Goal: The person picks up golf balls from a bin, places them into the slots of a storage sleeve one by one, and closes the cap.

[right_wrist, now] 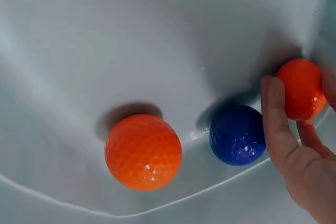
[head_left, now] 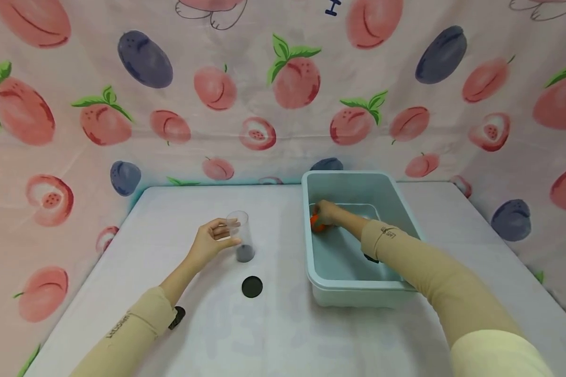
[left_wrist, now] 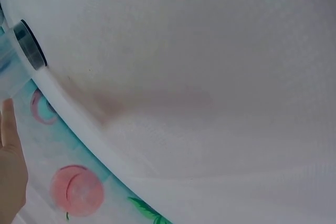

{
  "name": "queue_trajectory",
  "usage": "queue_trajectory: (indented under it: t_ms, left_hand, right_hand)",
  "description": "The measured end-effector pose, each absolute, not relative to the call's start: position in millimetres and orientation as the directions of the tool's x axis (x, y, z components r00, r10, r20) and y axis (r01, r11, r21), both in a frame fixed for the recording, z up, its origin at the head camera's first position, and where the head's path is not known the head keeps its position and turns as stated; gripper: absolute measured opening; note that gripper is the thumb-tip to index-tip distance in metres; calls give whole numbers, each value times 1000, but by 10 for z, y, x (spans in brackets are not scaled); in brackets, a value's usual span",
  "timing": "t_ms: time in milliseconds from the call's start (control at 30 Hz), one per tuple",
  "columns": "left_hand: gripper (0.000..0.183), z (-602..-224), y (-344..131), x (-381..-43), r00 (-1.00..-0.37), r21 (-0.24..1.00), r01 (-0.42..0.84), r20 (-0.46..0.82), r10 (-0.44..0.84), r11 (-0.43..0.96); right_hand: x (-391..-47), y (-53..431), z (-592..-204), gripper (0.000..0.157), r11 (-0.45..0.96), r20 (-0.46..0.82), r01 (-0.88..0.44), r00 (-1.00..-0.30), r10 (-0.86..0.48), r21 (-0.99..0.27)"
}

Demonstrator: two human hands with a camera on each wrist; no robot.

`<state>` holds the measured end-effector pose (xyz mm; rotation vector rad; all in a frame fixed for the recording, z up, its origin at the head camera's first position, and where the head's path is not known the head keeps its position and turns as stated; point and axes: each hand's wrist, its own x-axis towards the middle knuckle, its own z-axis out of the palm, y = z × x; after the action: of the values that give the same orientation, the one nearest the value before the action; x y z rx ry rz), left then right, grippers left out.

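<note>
My left hand (head_left: 208,245) holds a clear plastic cylinder (head_left: 238,230) with a dark base, fingers on its far side and thumb on the near side. It stands nearly upright over the white table. The left wrist view catches only part of the cylinder (left_wrist: 16,66) and a finger or two. Inside a pale blue bin (head_left: 368,285), my right hand (head_left: 327,212) grips an orange golf ball (right_wrist: 302,90) between fingers and thumb. A blue golf ball (right_wrist: 237,135) lies against those fingers. Another orange golf ball (right_wrist: 143,152) rests apart from them on the bin floor.
A flat black disc (head_left: 252,287) lies on the white table (head_left: 283,335), just in front of the cylinder. The bin's walls surround the right hand, and the right forearm passes over its right side. Behind the table hangs a fruit-patterned cloth (head_left: 273,131).
</note>
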<state>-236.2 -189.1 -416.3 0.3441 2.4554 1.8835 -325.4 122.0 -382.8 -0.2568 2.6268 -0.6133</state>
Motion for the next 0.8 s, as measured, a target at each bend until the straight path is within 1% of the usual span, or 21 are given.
queue_trajectory:
  t_ms: [33,167,233,267,333,367,467,500,567,600,733,800]
  left_hand:
    - [47,-4166,-1889,-2361,-975,956,159,113,191,245]
    - [48,-4176,-1872,-2343,-977,955,154,109,183,252]
    - [48,-4182,-1867,-2335,-976,957,154,110,186,246]
    - [48,-4182,-1861,-2331,-976,958,153,109,186,241]
    - [49,-4185,-1857,-2329,-975,961,156,112,194,228]
    - [49,-4185,-1856,-2328,-974,961,159,114,197,228]
    - [49,-4182,-1860,-2329,-973,962,159,116,197,223]
    - [49,-4180,-1864,-2331,-974,962,160,116,197,223]
    - [49,-4175,-1876,-2335,-975,960,159,116,192,229]
    - [49,-4174,-1881,-2338,-975,961,156,113,189,230]
    - [49,-4172,-1893,-2346,-978,961,146,103,183,235]
    - [49,-4171,-1893,-2351,-978,960,145,102,182,241]
  right_hand:
    - [-3322,1253,-3917,37,879,-331,-112,-898,-289,-463]
    - [-3583,1330,-4166,41,892,-355,-100,-893,-276,-441]
    - [-3571,1330,-4164,42,891,-362,-86,-893,-267,-446]
    - [-3537,1312,-4104,45,896,-394,-54,-885,-248,-442]
    - [-3565,1335,-4123,46,886,-398,-47,-881,-254,-462]
    - [-3638,1382,-4202,46,863,-370,-74,-883,-290,-500]
    - [-3762,1432,-4303,45,840,-357,-82,-880,-314,-537]
    - [-3798,1441,-4318,46,834,-371,-63,-875,-310,-549]
    - [-3793,1443,-4300,45,810,-357,-65,-875,-326,-583]
    - [-3726,1413,-4224,45,812,-375,-37,-874,-309,-582]
    - [-3836,1500,-4344,43,752,-318,-51,-886,-338,-657]
    - [-3954,1569,-4436,48,736,-341,-25,-875,-344,-677]
